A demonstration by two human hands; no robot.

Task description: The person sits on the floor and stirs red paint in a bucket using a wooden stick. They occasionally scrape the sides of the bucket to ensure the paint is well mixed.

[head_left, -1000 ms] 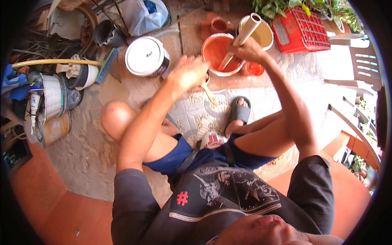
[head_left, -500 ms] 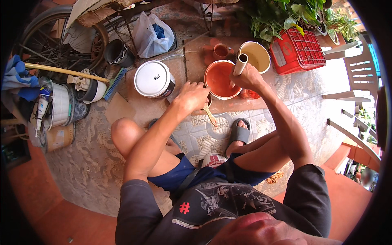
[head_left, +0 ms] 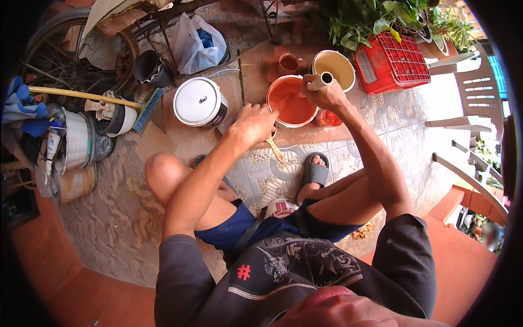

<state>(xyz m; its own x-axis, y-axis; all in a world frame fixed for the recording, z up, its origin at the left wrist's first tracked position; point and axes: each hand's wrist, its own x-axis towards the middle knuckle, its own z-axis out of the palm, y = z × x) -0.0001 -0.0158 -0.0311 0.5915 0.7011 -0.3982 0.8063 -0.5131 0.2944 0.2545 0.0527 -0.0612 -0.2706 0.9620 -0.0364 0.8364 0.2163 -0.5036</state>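
"Bucket (head_left: 294,126) with orange inside, where does it stand?"

"It stands on the reddish slab (head_left: 253,71), before the person; the beige bucket (head_left: 332,61) is just beside it, farther and to the right; the white-lidded tub (head_left: 197,102) is at the left, apart from it."

"And the right hand (head_left: 327,97)?"

"Its fingers are closed around the pale tube (head_left: 325,80), at the right edge of the orange one; the tube's open end looks upward; its lower part is mostly hidden by the hand."

"Then the left hand (head_left: 255,122)?"

"It is at the left rim, with fingers bent; whether they pinch something, I cannot tell; a wooden handle (head_left: 275,151) shows just below it."
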